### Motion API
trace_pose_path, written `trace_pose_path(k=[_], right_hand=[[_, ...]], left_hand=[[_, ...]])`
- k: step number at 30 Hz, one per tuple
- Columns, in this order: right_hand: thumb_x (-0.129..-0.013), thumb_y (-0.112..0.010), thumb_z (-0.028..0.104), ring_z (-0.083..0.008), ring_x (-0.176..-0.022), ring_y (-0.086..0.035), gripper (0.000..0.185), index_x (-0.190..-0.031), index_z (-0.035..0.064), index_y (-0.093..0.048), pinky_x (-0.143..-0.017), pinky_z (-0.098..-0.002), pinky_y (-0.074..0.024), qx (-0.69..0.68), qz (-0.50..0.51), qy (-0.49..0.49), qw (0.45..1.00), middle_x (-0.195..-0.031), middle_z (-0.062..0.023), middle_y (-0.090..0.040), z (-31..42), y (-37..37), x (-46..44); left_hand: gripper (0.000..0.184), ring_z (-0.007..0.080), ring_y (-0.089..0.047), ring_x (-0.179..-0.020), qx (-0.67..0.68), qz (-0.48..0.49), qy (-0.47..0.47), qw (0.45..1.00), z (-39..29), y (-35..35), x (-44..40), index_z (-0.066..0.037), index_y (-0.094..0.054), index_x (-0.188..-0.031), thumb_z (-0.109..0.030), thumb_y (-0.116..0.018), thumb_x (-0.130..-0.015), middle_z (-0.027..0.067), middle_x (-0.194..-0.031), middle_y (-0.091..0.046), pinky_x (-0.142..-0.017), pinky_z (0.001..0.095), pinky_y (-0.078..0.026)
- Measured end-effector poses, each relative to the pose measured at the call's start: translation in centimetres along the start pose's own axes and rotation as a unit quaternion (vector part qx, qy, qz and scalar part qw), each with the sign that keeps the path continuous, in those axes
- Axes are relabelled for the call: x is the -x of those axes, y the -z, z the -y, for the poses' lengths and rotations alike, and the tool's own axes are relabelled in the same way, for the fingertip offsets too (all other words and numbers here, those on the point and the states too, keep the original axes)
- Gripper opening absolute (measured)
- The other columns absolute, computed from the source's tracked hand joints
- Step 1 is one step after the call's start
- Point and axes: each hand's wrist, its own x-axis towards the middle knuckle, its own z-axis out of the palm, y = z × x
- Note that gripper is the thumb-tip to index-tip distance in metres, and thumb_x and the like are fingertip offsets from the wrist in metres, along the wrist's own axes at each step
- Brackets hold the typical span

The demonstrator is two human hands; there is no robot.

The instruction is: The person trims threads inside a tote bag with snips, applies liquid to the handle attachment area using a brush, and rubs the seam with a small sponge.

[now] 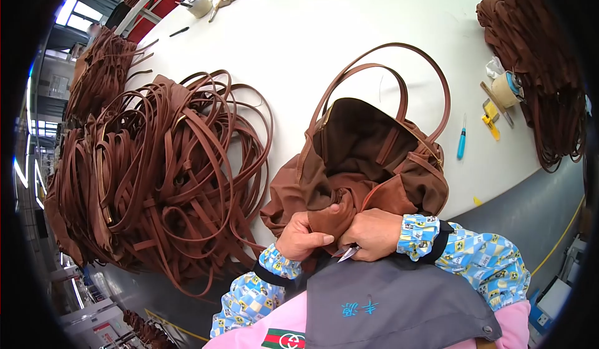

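A brown handbag (374,193) lies on the white table in front of me, its mouth open toward me and its two long handles standing up. My left hand (304,240) is closed on the near edge of the bag, thumb on the fabric. Right beside it, my right hand (372,231) is a fist against the same edge. Pointed metal blades of what look like thread snips (348,253) stick out below the right fist. The snips' handle is hidden in the palm.
A big heap of brown bags (168,162) covers the table's left side, with more brown bags (100,68) behind it. Other brown pieces (530,49) are stacked at right. A blue-handled tool (462,143), a yellow cutter (490,119) and a tape roll (506,90) lie at right.
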Motion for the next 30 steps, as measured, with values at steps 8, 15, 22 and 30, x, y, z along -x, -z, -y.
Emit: trace_pose_path(k=[8,15,22,30], right_hand=[[-0.068,-0.059,0.02,-0.0297,-0.059,-0.058,0.01,-0.072,0.0111,-0.062,-0.053,-0.0398,-0.0458,0.003,-0.014,0.004,1.0,-0.06,-0.0092,-0.058,-0.8,-0.2,-0.1],[-0.068,-0.061,0.017,-0.0285,-0.06,-0.058,0.012,-0.079,0.0114,-0.064,-0.055,-0.0384,-0.047,-0.016,0.0,-0.007,1.0,-0.062,-0.0081,-0.059,-0.4,0.6,0.4],[-0.071,-0.067,0.026,-0.0235,-0.06,-0.06,0.031,-0.094,0.0091,-0.055,-0.052,-0.0312,-0.0468,-0.088,-0.233,-0.035,0.968,-0.072,-0.0069,-0.061,3.4,5.9,3.0],[-0.074,-0.065,0.014,-0.023,-0.06,-0.059,0.032,-0.097,0.0054,-0.044,-0.052,-0.0315,-0.044,0.062,-0.271,-0.104,0.955,-0.07,-0.0064,-0.057,2.2,3.8,1.4]], left_hand=[[0.028,0.0135,-0.056,-0.093,0.013,-0.012,-0.022,1.0,0.0,0.1,-0.5,0.003,-0.062,-0.099,0.001,-0.065,-0.071,0.006,-0.099,-0.062,-0.088,0.0278,-0.041],[0.026,0.0139,-0.058,-0.086,0.064,-0.074,-0.055,0.994,0.2,-1.1,-0.9,0.004,-0.061,-0.096,-0.013,-0.067,-0.077,0.0077,-0.093,-0.063,-0.081,0.0272,-0.045],[0.028,0.0117,-0.055,-0.087,-0.024,-0.077,-0.042,0.996,0.4,-1.2,-0.2,0.003,-0.06,-0.098,-0.014,-0.067,-0.077,0.0056,-0.093,-0.062,-0.082,0.0255,-0.043],[0.023,0.0122,-0.054,-0.089,-0.04,-0.036,-0.056,0.997,0.0,-1.3,-0.4,0.003,-0.062,-0.094,-0.013,-0.065,-0.078,0.006,-0.095,-0.062,-0.084,0.0264,-0.041]])
